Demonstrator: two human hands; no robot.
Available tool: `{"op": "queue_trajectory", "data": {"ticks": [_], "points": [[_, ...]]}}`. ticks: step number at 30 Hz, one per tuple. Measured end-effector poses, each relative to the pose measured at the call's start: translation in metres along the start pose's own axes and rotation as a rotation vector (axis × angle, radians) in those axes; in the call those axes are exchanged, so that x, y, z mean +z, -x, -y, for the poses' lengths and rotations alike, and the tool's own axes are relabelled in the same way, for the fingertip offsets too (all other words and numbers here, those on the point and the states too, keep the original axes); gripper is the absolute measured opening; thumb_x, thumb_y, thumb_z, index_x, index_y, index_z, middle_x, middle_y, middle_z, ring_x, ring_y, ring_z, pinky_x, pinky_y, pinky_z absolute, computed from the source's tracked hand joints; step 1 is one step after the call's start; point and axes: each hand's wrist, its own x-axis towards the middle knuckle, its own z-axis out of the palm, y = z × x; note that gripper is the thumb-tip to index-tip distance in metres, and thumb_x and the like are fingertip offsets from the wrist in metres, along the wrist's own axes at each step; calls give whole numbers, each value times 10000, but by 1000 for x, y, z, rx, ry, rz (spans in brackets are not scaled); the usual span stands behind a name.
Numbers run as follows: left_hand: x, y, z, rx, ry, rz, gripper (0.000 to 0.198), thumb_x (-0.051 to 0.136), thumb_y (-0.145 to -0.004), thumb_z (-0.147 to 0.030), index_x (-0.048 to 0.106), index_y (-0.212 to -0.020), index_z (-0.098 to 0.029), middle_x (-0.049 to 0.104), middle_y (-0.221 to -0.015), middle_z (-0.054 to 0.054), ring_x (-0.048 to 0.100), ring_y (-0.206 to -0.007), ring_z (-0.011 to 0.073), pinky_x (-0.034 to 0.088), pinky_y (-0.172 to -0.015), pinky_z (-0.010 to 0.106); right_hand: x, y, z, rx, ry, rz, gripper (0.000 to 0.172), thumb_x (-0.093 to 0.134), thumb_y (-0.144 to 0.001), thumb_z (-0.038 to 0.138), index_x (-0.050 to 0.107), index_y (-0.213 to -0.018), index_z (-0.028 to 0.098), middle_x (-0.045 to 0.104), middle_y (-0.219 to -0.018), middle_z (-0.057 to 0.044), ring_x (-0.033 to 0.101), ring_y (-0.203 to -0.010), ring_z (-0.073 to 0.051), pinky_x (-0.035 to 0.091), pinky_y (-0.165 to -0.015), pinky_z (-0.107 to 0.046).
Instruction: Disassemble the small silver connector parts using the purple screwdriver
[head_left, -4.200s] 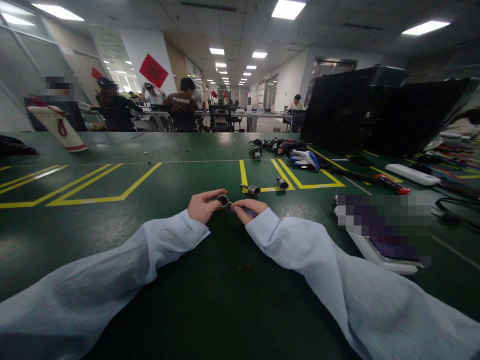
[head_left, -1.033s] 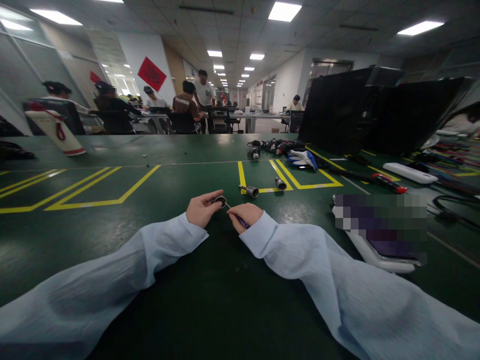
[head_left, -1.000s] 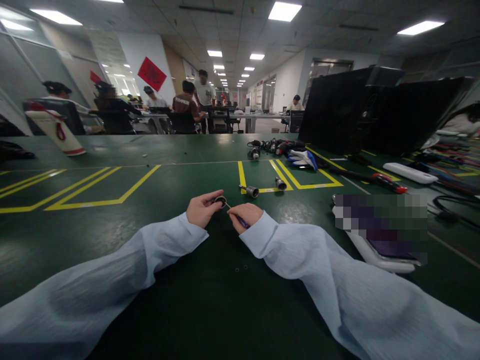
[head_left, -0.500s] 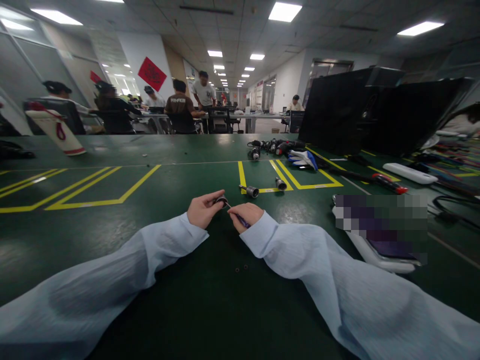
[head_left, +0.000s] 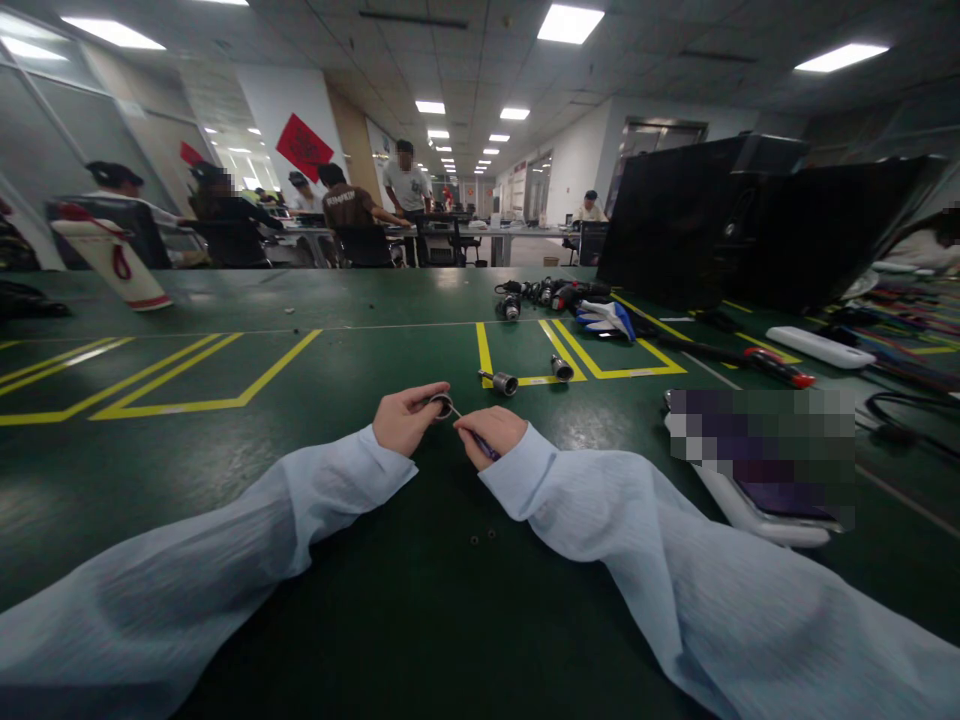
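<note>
My left hand [head_left: 403,417] pinches a small round metal ring [head_left: 444,406] between thumb and fingers, its opening facing right. My right hand [head_left: 495,432] is closed around a thin screwdriver [head_left: 486,447] with a dark purple handle. Its slim metal shaft points up and left, with the tip at the ring; whether it touches the rim or reaches inside I cannot tell. Just beyond my hands lie a metal cylindrical part with a stem [head_left: 501,382] and a second metal cylinder [head_left: 560,368]. Two tiny dark pieces [head_left: 483,537] rest on the table nearer to me.
Yellow tape [head_left: 637,372] marks boxes on the green table [head_left: 360,345]. Further back are a blue-and-white glove [head_left: 606,320] and a cluster of metal parts [head_left: 544,292]. A phone [head_left: 772,460] lies at right, near a red-black handled tool [head_left: 780,366]. Other people sit beyond.
The ring in my left hand has turned slightly, so its opening shows more. My right hand and the screwdriver have barely moved. A person in brown in the background has leaned left.
</note>
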Motion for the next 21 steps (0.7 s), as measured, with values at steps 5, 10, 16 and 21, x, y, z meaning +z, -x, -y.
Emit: {"op": "queue_trajectory", "data": {"ticks": [5,10,16,21], "points": [[1,0,-1,21,-34,-6,381,652,-538,-218,669,-888,-68,699,-765,87,645,-707,198,524,-737,348,3,1,0,-31,9,-53,167,446,-775,109,613,-764,108,677,-739,-82,614,-685,-148,467,-690,-245],[0,0,-2,19,-54,-11,382,654,-544,-241,670,-889,-79,700,-772,86,647,-720,203,518,-750,351,4,1,-1,-23,27,-56,172,434,-780,117,604,-752,132,679,-741,-67,616,-680,-142,471,-689,-244],[0,1,-5,32,-106,11,370,636,-551,-224,672,-887,-74,700,-763,84,646,-732,200,510,-774,343,4,1,0,-34,14,-45,160,439,-780,112,596,-759,134,677,-747,-69,615,-690,-142,470,-694,-250],[1,2,-5,40,-106,-2,347,616,-570,-220,672,-883,-80,700,-772,78,646,-738,197,515,-770,345,2,1,0,-37,4,-22,149,445,-775,103,592,-776,129,674,-765,-84,613,-711,-150,468,-704,-260]]}}
